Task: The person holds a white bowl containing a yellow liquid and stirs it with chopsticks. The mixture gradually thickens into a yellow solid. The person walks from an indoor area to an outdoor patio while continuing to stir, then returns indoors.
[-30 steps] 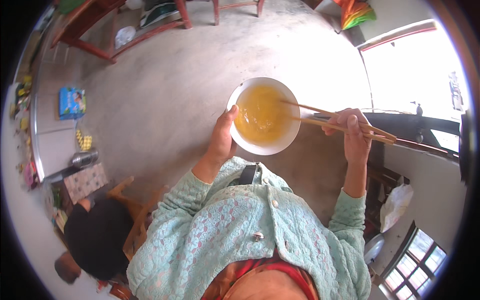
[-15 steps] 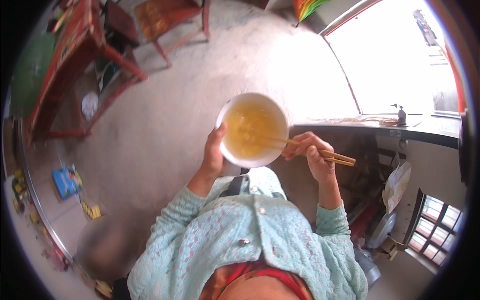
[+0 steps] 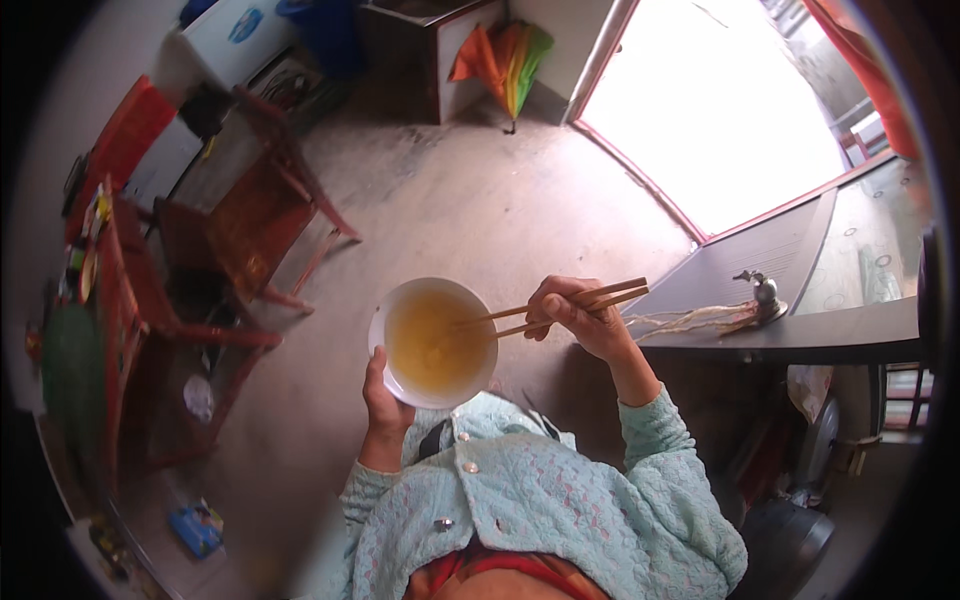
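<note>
A white bowl [image 3: 379, 328] of yellow liquid [image 3: 430, 350], which looks like beaten egg, is held in front of my body. My left hand [image 3: 386, 402] grips it at the lower left, thumb over the rim and the other fingers hidden beneath. In my right hand [image 3: 578, 314] is a pair of wooden chopsticks [image 3: 512, 312], slanting leftward to the bowl. One stick's tip reaches into the liquid; the other's ends near the right rim. Their thick ends stick out past my knuckles, to the right.
Left stand a red wooden table [image 3: 128, 300] and a chair [image 3: 258, 225]. A folded, colourful umbrella [image 3: 508, 68] leans near the bright doorway [image 3: 705, 120]. To the right, a dark-edged counter [image 3: 740, 260] bears a small metallic object [image 3: 766, 292]. A blue packet [image 3: 196, 528] lies lower left.
My view has turned, showing more of the doorway, umbrella and counter. Bowl and hands sit lower and further left in the picture. The chopsticks are spread wider apart.
</note>
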A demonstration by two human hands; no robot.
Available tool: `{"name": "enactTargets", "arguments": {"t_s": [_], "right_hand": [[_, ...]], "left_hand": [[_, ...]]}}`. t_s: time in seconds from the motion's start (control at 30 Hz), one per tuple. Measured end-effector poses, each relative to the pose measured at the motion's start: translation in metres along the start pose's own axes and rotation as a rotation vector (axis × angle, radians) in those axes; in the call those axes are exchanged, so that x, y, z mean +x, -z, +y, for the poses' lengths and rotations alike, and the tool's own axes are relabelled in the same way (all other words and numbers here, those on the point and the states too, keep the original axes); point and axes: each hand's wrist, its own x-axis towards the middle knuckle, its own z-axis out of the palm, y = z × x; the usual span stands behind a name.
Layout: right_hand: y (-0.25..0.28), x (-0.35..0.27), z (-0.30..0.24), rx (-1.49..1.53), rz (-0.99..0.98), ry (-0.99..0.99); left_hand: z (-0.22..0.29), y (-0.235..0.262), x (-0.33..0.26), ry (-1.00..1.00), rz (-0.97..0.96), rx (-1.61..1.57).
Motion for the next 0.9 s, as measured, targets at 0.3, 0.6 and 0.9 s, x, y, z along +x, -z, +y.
{"name": "enactTargets", "arguments": {"t_s": [0.3,0.6,0.9], "right_hand": [[0.034,0.088,0.003,0.001,0.143,-0.084],[0.069,0.142,0.007,0.13,0.443,-0.013],[0.193,0.184,0.004,0.032,0.426,0.132]], "left_hand": [[0.036,-0.035,0.152,0.136,-0.208,0.08],[0.049,-0.084,0.274,0.259,-0.288,0.151],[0.017,-0.175,0.359,0.306,-0.29,0.199]]}}
